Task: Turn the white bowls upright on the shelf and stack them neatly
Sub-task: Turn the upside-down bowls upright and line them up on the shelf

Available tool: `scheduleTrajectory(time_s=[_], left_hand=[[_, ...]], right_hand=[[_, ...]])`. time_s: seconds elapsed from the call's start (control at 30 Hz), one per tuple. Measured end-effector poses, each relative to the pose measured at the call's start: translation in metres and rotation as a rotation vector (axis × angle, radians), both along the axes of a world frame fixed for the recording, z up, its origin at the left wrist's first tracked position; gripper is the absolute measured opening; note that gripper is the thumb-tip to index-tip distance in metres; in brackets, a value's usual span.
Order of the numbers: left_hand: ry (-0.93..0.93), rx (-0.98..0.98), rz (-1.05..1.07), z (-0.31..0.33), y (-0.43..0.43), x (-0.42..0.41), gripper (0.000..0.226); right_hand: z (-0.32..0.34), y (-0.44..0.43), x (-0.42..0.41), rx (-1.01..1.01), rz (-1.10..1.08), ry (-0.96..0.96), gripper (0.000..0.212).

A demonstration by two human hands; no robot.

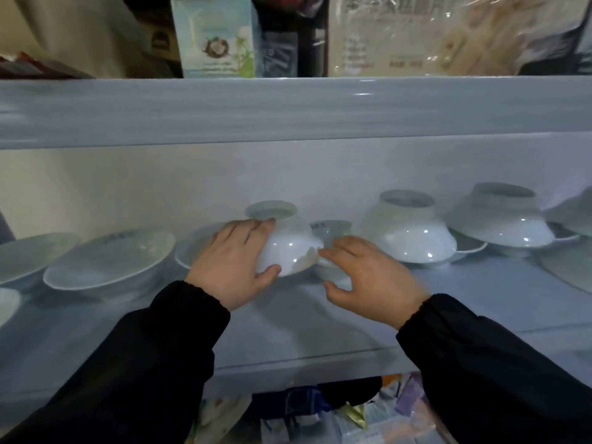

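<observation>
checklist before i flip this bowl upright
1. Left hand grip on the held bowl: ok, fingers and thumb curl round it.
2. Held bowl upright: not ok, foot faces up, tilted.
3. Right hand free to help: ok, open beside the held bowl.
4. Back bowl fit to stack on: cannot tell, partly hidden.
5. Large bowl right of the hands: not ok, upside down, as is its neighbour.

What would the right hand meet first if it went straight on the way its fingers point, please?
Most likely the overturned bowl that the left hand grips: the right hand points at its side from close by, though depth is unclear.
</observation>
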State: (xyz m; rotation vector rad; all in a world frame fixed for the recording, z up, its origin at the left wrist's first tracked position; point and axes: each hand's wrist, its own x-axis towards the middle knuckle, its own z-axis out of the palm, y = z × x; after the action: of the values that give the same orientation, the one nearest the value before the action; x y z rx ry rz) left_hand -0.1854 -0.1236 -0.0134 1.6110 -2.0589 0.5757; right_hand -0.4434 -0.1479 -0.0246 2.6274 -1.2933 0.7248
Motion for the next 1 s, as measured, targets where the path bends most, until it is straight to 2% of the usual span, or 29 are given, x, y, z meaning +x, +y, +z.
scheduleTrajectory(time_s=[0.1, 0.2, 0.33, 0.47, 0.6, 0.67, 0.83, 0.9, 1.0], left_hand=[[-0.03, 0.067, 0.026, 0.003, -0.011, -0.02, 0.088], [-0.144, 0.17, 0.099, 0.003, -0.023, -0.041, 0.103], [-0.241, 0.164, 0.244, 0.008, -0.028, -0.059, 0.113], [-0.193, 0.273, 0.342, 0.015, -0.028, -0.075, 0.105], [-0.119, 0.274, 0.373, 0.015, -0.025, -0.084, 0.1], [-0.059, 0.232, 0.395, 0.015, -0.018, -0.088, 0.101], [0.014, -0.034, 0.353, 0.017, 0.016, -0.092, 0.096], [0.04, -0.067, 0.355, 0.02, 0.032, -0.092, 0.094], [0.186, -0.008, 0.391, 0.023, 0.057, -0.088, 0.09]], right_hand=[[0.001, -0.006, -0.024, -0.013, 0.004, 0.027, 0.061], [-0.002, -0.012, -0.049, -0.016, 0.023, 0.025, 0.058], [-0.004, -0.024, -0.072, 0.014, 0.083, 0.051, 0.06], [-0.003, -0.034, -0.085, 0.025, 0.154, 0.051, 0.056], [-0.006, -0.037, -0.092, 0.021, 0.225, 0.042, 0.053], [-0.005, -0.038, -0.094, 0.028, 0.257, 0.05, 0.055], [0.001, -0.039, -0.088, 0.042, 0.301, 0.054, 0.061], [0.003, -0.036, -0.081, 0.051, 0.316, 0.055, 0.064], [0.004, -0.029, -0.064, 0.056, 0.34, 0.061, 0.067]])
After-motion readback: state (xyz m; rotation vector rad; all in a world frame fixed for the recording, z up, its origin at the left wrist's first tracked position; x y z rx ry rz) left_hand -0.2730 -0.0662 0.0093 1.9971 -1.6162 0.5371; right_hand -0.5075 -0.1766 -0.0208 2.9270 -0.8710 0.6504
